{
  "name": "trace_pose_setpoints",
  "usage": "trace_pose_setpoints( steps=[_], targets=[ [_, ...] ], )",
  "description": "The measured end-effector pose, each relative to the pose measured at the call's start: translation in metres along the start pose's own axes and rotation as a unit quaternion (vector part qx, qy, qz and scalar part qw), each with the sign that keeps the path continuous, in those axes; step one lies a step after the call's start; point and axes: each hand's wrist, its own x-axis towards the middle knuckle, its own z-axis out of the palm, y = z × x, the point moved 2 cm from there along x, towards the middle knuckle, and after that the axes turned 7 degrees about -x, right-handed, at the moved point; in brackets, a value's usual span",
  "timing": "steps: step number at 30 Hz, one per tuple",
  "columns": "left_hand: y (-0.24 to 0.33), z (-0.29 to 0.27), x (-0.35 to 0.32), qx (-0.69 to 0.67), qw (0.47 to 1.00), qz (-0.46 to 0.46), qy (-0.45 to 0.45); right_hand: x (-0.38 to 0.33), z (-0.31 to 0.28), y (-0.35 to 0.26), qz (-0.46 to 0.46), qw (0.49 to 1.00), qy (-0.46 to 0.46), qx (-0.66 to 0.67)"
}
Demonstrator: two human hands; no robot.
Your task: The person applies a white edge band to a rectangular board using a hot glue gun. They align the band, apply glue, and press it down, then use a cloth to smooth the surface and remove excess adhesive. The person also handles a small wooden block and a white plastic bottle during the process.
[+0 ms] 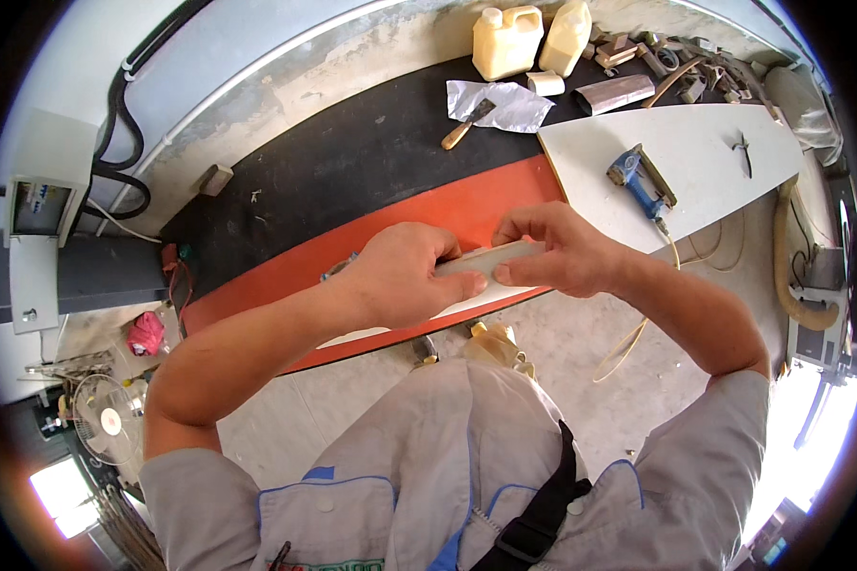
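Note:
Both of my hands meet above the front of the red work surface [390,219]. Between them is a narrow, pale grey-white strip with a brownish upper edge [493,259]. My left hand [405,276] grips its left end, thumb on the near face and fingers curled behind. On the other end my right hand [564,252] pinches it, thumb close to the left thumb. A white flat piece [481,305] shows below the hands at the table's near edge; I cannot tell whether it joins the strip. Something small and blue [338,267] is mostly hidden behind my left wrist.
A blue pneumatic stapler [643,183] with a pale hose lies on a white board [695,143] at the right. Farther back are a scraper [468,124] on foil, yellowish jugs [505,46] and scrap blocks [638,52]. A fan [110,420] stands at left.

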Motion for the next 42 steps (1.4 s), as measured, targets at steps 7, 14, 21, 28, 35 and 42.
trace_pose_setpoints(
  steps=[7,14,21,28,35,42],
  targets=[
    [-0.005,-0.003,0.000,-0.020,1.000,0.009,0.005,0.008,-0.011,0.001,-0.036,0.998,-0.044,-0.001],
    [0.001,-0.020,-0.017,0.022,0.998,-0.056,0.018,0.014,-0.026,-0.049,-0.071,0.955,-0.065,-0.281],
    [-0.007,-0.010,-0.030,0.110,0.990,-0.031,0.082,0.029,-0.008,-0.083,-0.038,0.918,-0.121,-0.376],
    [-0.014,-0.017,-0.019,0.113,0.990,-0.023,0.076,0.040,-0.010,-0.085,-0.014,0.924,-0.113,-0.366],
    [-0.016,-0.024,-0.014,0.132,0.986,-0.003,0.100,0.052,-0.018,-0.075,-0.054,0.937,-0.092,-0.334],
    [-0.019,-0.009,-0.031,0.077,0.995,-0.022,0.061,0.026,-0.003,-0.087,0.014,0.937,-0.114,-0.329]
  ],
)
